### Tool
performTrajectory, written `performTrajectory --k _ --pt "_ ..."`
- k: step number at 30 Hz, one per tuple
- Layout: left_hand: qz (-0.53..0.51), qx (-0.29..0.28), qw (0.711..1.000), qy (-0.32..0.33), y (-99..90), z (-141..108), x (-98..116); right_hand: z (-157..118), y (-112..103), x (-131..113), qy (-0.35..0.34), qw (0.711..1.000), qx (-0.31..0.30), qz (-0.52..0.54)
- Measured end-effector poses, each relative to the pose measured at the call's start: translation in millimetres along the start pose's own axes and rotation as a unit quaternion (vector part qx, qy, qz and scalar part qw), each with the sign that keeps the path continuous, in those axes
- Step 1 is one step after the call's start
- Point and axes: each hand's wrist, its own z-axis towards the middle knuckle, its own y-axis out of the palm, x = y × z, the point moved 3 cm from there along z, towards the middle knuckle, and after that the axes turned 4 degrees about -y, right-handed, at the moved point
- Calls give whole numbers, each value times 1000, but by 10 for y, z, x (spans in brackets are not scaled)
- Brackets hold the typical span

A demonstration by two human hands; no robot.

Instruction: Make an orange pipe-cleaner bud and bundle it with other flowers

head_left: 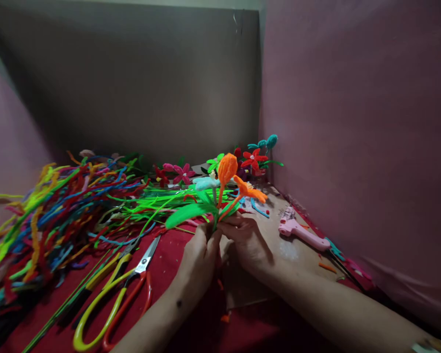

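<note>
Between both hands stands a pipe-cleaner flower bunch, held upright by its stem. It carries an orange bud (pixel 227 168), an orange flower (pixel 250 189), a pale blue flower (pixel 206 183) and green leaves (pixel 191 214). My left hand (pixel 203 250) is closed round the lower stem, thumb and fingers pinched together. From the right, my right hand (pixel 244 240) pinches the same stem just below the leaves. The stem's bottom end is hidden by the fingers.
Loose coloured pipe cleaners (pixel 59 211) pile up at left. Scissors (pixel 132 289) and yellow-handled pliers (pixel 112 267) lie on the red cloth (pixel 169 264). A pink glue gun (pixel 301 233) rests on cardboard (pixel 279 250) at right. Finished flowers (pixel 255 159) stand behind, near the walls.
</note>
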Motion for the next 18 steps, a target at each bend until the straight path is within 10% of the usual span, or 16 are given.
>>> performTrajectory --k 10,18 --pt "224 29 941 254 32 6 -7 -30 27 -35 8 1000 24 -1" --pt "139 65 974 169 -25 -6 7 2 14 -105 -36 993 -5 -112"
